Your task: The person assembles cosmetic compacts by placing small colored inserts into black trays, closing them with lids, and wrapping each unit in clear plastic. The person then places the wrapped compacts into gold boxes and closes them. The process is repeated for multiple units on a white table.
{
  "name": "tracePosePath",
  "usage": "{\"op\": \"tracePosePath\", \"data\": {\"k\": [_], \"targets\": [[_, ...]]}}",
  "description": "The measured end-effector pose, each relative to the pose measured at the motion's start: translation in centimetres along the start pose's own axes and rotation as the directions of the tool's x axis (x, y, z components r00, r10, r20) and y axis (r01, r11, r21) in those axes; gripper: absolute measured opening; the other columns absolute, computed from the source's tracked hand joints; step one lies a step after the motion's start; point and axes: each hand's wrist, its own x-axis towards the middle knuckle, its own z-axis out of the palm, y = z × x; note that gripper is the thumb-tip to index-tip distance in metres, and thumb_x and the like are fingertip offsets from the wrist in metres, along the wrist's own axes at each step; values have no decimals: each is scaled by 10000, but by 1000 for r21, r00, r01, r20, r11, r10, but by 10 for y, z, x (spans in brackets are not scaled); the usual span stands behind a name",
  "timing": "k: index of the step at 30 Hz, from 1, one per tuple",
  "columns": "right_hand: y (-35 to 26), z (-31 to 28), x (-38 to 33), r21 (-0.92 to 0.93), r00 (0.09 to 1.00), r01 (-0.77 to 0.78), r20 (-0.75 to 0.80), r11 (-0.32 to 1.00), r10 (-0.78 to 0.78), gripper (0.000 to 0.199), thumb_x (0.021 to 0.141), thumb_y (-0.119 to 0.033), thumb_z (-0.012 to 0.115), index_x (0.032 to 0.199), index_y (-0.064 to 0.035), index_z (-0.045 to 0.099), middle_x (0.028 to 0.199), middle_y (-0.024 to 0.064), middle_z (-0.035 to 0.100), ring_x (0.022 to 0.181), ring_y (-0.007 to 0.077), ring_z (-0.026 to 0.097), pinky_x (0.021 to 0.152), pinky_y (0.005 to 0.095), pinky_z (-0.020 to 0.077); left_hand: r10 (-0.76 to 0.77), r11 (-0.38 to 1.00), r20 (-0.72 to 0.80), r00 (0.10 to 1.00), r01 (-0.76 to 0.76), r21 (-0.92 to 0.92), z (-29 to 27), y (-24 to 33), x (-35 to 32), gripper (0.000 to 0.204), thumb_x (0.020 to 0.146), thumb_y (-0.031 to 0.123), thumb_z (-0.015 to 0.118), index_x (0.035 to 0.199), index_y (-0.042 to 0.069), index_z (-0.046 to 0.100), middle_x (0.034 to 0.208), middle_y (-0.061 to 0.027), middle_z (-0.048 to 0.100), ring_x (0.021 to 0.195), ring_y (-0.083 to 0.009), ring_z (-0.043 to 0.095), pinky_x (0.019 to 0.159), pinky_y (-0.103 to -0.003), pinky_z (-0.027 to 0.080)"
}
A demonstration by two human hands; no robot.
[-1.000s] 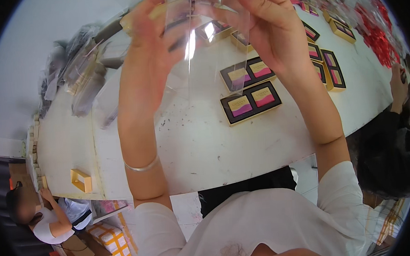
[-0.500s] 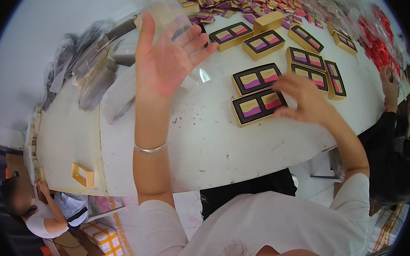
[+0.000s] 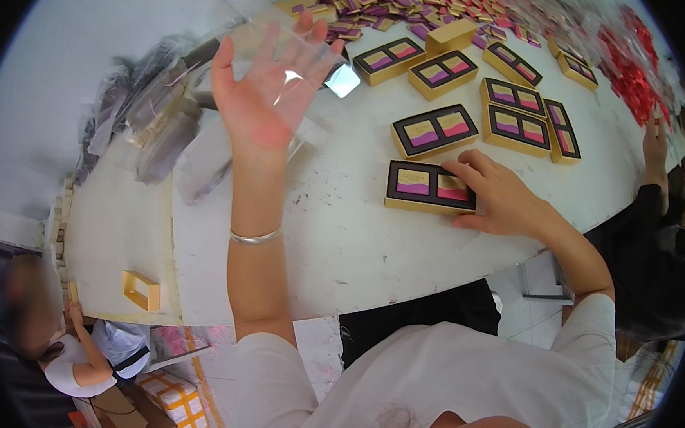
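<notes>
Right now, the person's right hand [image 3: 502,196] has hold of the near gold box [image 3: 427,184] by its right end. The thumb is at the front corner and the other fingers bend over the top edge. This box lies flat on the white desk [image 3: 343,230], in front of the person, a bit to the right. Inside it are 2 small packs, 1 gold and purple and 1 gold and pink, each in its own black slot. Just behind it sits a second gold box [image 3: 435,130] with 2 packs too.

The left hand [image 3: 265,101] is up high, palm showing, with its fingers spread wide and not closed. Thin clear plastic [image 3: 293,76] lies across those fingers. A silver bangle [image 3: 255,237] goes around that wrist.

More gold boxes [image 3: 444,74] stand farther back, and behind them is a big pile of little packs [image 3: 416,1]. Over to the left I see a heap of clear bags [image 3: 161,135] and a hollow gold frame [image 3: 141,291]. Shiny red wrappers [image 3: 638,78] lie at the right, by another person's hand [image 3: 654,148].
</notes>
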Motion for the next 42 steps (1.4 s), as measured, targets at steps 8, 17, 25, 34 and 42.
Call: {"op": "tracePosePath", "data": {"k": [8,17,25,34,42], "targets": [[-12,-41,14,42,795,121,-602,992,-71,689,647,1,744,1274,-36,459,1163,147,535,1021,282,550,864,336,452,165,982,-388,907,-114,150,-10,-2,3,709,769,493,688,1205,21,389,1238,-183,467,1030,-345,551,1048,-469,336],[-28,-9,61,-431,645,260,-588,864,-487,867,489,-77,788,1287,-3,456,1125,169,522,915,310,556,726,367,470,251,962,-496,831,-157,224,-9,-9,0,832,785,350,723,1357,60,194,1214,-114,371,1181,-314,423,1025,-521,358],[-19,-14,76,-185,647,283,-687,941,-330,758,571,-42,765,1269,-11,469,1137,169,520,974,313,560,775,355,482,425,872,-444,789,-225,434,-8,-18,-3,871,789,268,735,1355,67,104,1214,-133,391,1124,-312,492,984,-530,382],[-6,-8,87,403,744,425,-666,810,-59,673,704,-21,729,1305,-18,426,1177,104,477,1096,220,488,941,313,390,341,861,-176,924,-231,454,30,-15,-16,474,867,232,579,1247,69,347,1300,-218,411,1190,-337,433,889,-420,422],[-37,-10,103,516,760,487,-647,705,-52,631,754,-51,720,1308,-4,421,1110,80,471,1082,184,492,952,304,397,402,792,142,905,-421,443,17,4,-3,391,877,263,581,1182,71,429,1293,-173,424,1245,-296,384,1004,-431,354]]}}
